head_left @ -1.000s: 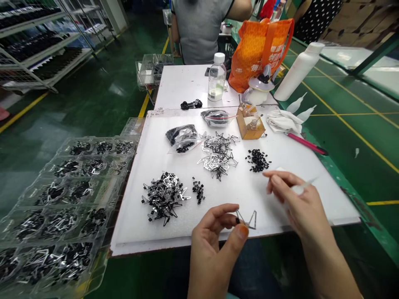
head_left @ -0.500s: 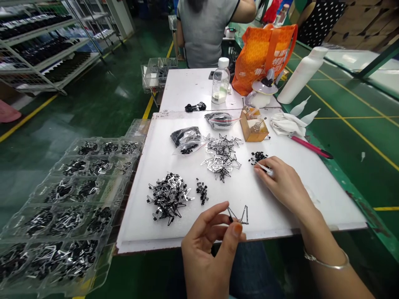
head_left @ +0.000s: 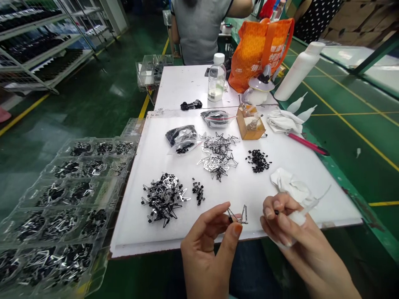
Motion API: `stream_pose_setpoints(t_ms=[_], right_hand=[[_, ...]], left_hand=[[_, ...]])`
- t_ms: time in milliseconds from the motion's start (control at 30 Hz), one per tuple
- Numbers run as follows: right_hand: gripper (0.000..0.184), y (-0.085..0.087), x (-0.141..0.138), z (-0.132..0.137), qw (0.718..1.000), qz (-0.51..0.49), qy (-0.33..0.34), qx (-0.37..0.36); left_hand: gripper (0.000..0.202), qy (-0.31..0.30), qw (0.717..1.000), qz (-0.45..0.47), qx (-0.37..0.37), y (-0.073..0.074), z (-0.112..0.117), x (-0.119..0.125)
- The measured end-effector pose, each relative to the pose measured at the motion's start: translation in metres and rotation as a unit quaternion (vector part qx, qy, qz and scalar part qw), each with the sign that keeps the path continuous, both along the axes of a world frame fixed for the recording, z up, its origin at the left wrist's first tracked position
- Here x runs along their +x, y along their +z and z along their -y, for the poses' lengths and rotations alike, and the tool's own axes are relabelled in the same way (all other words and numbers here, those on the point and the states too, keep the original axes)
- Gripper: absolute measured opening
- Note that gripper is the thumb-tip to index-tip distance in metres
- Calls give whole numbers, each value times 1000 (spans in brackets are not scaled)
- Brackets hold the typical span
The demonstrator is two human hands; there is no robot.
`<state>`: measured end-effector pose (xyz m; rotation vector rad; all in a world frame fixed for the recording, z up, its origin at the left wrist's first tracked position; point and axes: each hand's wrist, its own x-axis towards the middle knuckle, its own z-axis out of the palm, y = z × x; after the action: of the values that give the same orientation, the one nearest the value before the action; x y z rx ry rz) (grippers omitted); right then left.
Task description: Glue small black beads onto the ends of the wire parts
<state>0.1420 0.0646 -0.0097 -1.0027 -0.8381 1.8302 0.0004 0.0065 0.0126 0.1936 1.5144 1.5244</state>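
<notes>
The left hand [head_left: 204, 255] pinches a thin bent-metal part [head_left: 241, 216] between thumb and fingertips, just above the near edge of the surface at 6 o'clock. The part looks light, stiff yet easily bent, so its small dark end near the fingertips seems the surest place to hold. At 5 o'clock, the right hand [head_left: 296, 234] is closed around a crumpled white cloth [head_left: 289, 185] and a translucent plastic applicator [head_left: 307, 207], with a tiny black piece [head_left: 277, 212] at its fingertips. The white foam-topped surface [head_left: 249, 195] carries a tangled heap of metal parts [head_left: 163, 198] at 11 o'clock and loose black pieces [head_left: 258, 161] at 1 o'clock. A clear compartment tray [head_left: 104, 270] sits at 8 o'clock, above the green floor [head_left: 93, 104]. A metal shelving rack [head_left: 40, 45] stands at 10 o'clock.
</notes>
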Motion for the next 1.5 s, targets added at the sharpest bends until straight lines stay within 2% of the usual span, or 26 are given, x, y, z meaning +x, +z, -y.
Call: stream_pose_setpoints(t_ms=[200, 333, 633, 733, 833, 1000, 1100, 1267, 1400, 1500], right_hand=[[12, -1, 1, 5, 999, -28, -20, 0], [8, 1, 2, 7, 998, -62, -2, -9], [12, -4, 7, 12, 997, -70, 6, -28], [11, -6, 8, 13, 997, -71, 22, -15], [10, -6, 4, 13, 999, -49, 0, 2], [17, -3, -7, 15, 996, 19, -79, 22], [21, -3, -12, 17, 993, 43, -105, 44], [17, -7, -15, 20, 990, 57, -102, 75], [17, -11, -13, 23, 992, 76, -57, 85], [26, -10, -15, 21, 992, 84, -56, 81]], left_hand=[[37, 1, 999, -39, 6, -6, 3, 0], [37, 7, 999, -40, 11, -7, 3, 1], [31, 32, 999, 14, 21, 4, -3, 7], [28, 43, 998, 25, 25, 7, -4, 8], [25, 51, 998, 17, 31, 8, -4, 9], [20, 44, 997, -26, 64, 0, 0, 12], [23, 39, 992, -74, 94, -6, 2, 14], [38, 41, 973, -172, 152, -11, 4, 18], [46, 37, 954, -228, 193, -13, 5, 19], [45, 33, 939, -269, 213, -15, 6, 20]])
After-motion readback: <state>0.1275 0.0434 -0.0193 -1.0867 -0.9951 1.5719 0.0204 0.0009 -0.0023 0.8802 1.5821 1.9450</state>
